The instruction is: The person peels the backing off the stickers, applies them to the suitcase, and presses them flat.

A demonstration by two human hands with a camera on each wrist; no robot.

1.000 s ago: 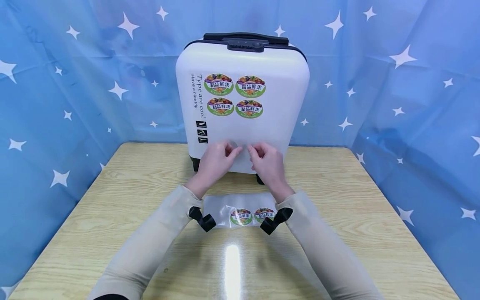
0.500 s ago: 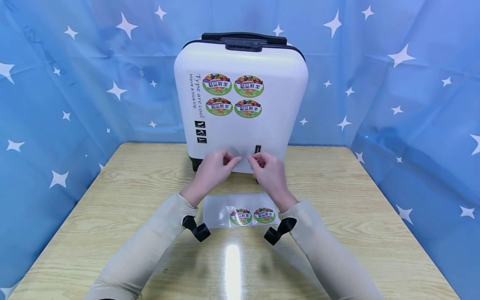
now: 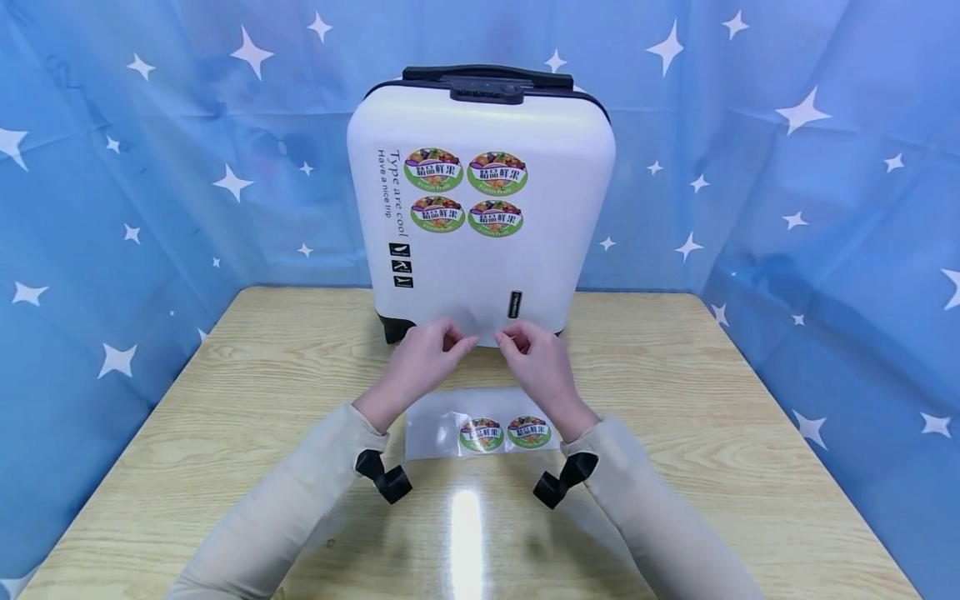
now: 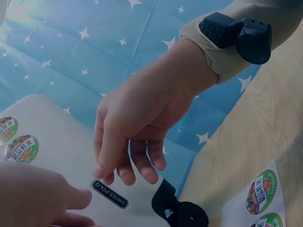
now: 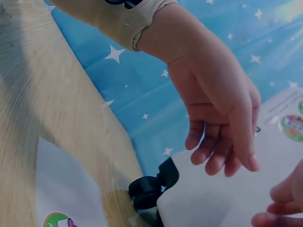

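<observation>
Upright on the table stands a white suitcase (image 3: pixel 465 267) with several oval fruit stickers (image 3: pixel 433 171) on its upper front. My left hand (image 3: pixel 423 358) and right hand (image 3: pixel 543 362) hover before its lower edge, fingertips facing each other a small gap apart. Fingers of both hands curl loosely, and I see nothing held in either. The left wrist view also shows the right hand (image 4: pixel 137 113) near a black label (image 4: pixel 110 194) on the case. Below the hands lies a clear backing sheet (image 3: pixel 431 425), with two oval stickers (image 3: pixel 482 435) on its right part.
The wooden table (image 3: pixel 262 400) extends to both sides of the suitcase. Blue star-patterned curtains (image 3: pixel 225 125) enclose the back and sides. A black handle (image 3: pixel 487 79) tops the case, and a black wheel (image 4: pixel 191 215) shows at its lower corner.
Both hands have moved down along the suitcase front towards the table edge of the case. The black label, hidden at first, is now uncovered. Suitcase and sheet have stayed in place.
</observation>
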